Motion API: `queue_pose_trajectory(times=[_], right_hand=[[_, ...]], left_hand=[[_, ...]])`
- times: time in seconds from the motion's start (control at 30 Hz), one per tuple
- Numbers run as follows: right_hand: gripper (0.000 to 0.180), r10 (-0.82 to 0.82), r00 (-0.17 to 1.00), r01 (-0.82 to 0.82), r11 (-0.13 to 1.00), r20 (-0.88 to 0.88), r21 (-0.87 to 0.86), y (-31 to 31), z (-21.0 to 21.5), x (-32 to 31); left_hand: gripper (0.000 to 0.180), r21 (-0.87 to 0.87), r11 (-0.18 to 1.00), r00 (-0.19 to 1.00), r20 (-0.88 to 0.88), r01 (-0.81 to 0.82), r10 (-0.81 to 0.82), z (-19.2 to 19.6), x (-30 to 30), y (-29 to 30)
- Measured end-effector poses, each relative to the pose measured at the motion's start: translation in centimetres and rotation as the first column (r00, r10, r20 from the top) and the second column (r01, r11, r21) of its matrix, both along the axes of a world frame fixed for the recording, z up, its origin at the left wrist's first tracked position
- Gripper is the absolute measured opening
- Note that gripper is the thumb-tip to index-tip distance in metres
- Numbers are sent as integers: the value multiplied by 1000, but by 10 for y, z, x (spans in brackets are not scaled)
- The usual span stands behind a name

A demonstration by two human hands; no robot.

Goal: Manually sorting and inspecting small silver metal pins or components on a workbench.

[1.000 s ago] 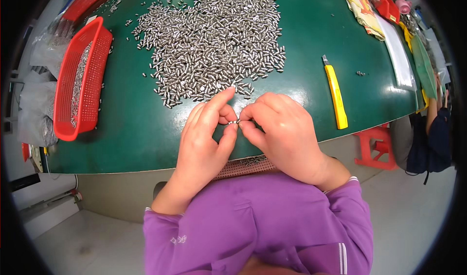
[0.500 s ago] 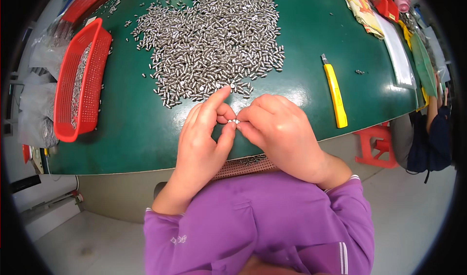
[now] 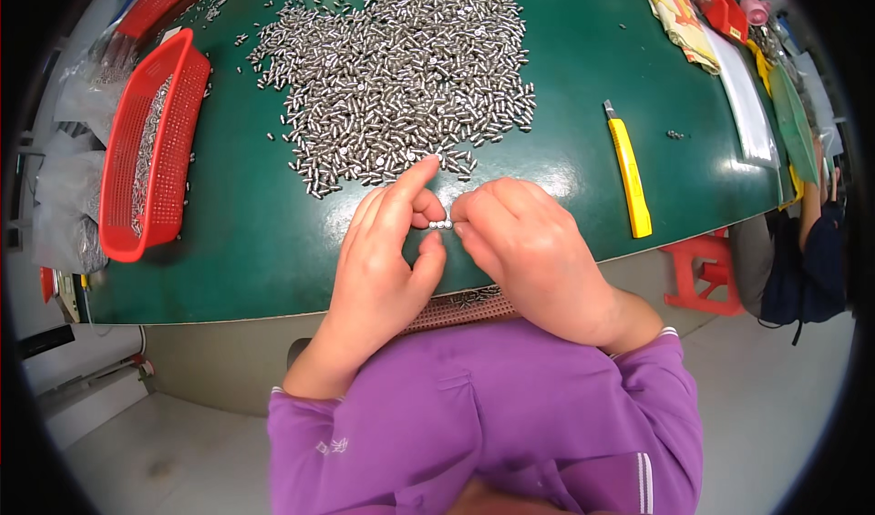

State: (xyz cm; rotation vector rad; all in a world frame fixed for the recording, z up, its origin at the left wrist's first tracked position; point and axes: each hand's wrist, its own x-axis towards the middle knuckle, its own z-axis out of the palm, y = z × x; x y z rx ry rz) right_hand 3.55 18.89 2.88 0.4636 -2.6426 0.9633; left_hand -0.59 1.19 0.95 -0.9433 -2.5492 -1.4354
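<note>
Between my fingertips is a short row of small silvery metal pins [image 3: 439,225], their round ends facing up. My right hand [image 3: 538,251] pinches the row's right end between thumb and forefinger. At the other end, the curled fingers of my left hand [image 3: 375,242] touch or nearly touch the pins. The left thumb stands apart below the row, and the left forefinger stretches toward the near edge of a large spread pile of similar metal pins [image 3: 401,77] on the green table [image 3: 246,269].
A red perforated basket [image 3: 178,159] holding metal pieces stands at the left. On the right lies a yellow utility knife [image 3: 629,178], its blade showing. Beyond it are a folded cloth [image 3: 679,23] and clear plastic sheets [image 3: 743,105]. Below the table's edge shows a pinkish-brown basket [image 3: 447,313].
My left thumb has come away from the pins, which now show more plainly as a row. The right hand has barely shifted and the pile looks the same.
</note>
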Motion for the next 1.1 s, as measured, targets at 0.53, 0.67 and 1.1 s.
queue_pose_trajectory(times=[0.53, 0.67, 1.1], right_hand=[[29, 67, 998, -67, 998, 19, -21, -1, 4, -9], [23, 154, 983, -159, 986, 97, 52, 3, 2, -6], [27, -95, 995, 95, 995, -13, 30, 29, 16, -1]], left_hand=[[76, 232, 964, 984, 146, -131, 99, -9, 1, -6], [76, 226, 966, 984, 150, -129, 97, -11, 0, -5], [70, -71, 980, 977, -121, -188, 178, 3, 2, 8]])
